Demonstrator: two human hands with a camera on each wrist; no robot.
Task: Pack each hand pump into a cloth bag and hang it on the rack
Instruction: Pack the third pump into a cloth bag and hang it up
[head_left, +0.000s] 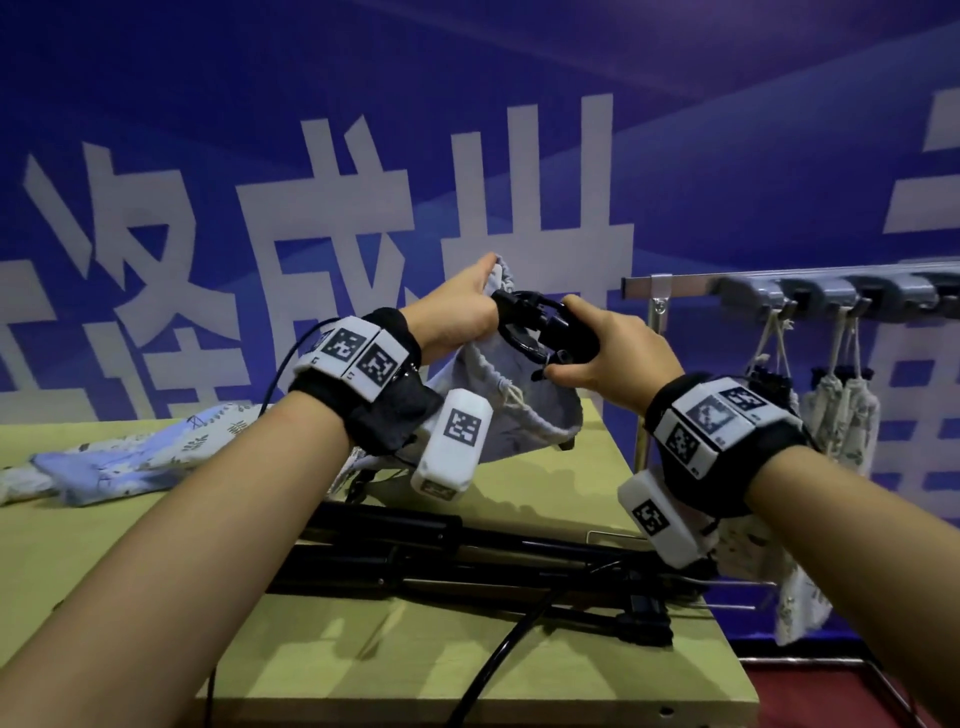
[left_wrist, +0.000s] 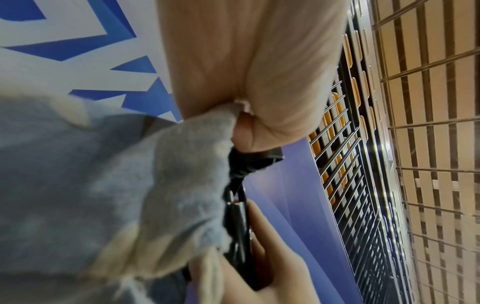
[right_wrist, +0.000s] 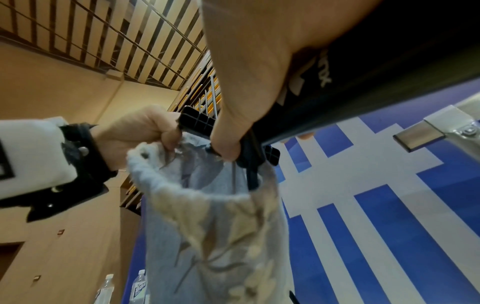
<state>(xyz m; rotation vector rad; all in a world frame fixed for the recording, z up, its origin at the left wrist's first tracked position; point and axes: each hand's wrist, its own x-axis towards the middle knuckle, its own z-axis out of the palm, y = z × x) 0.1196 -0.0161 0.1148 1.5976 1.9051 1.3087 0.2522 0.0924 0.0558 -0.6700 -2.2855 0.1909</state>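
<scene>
Pinching the top edge of the cloth bag (head_left: 511, 415), the left hand (head_left: 457, 306) has its fingers curled tight on the rim and lifts it up above the table (head_left: 467, 665). The right hand (head_left: 618, 358) is wrapped around a black hand pump (head_left: 540, 325), thumb under it and fingers over the top, pushing the pump's foot end into the bag's open mouth. From the right wrist, the mouth gapes wide and a thin black part of the pump goes down inside. The left wrist view is blurry, so the cloth looks like a fuzzy grey lump. More black pumps (head_left: 467, 561) lie on the table under the arms. Filled bags (head_left: 841, 410) hang on the rack (head_left: 810, 293) to the right, partly cut off at the picture's edge.
</scene>
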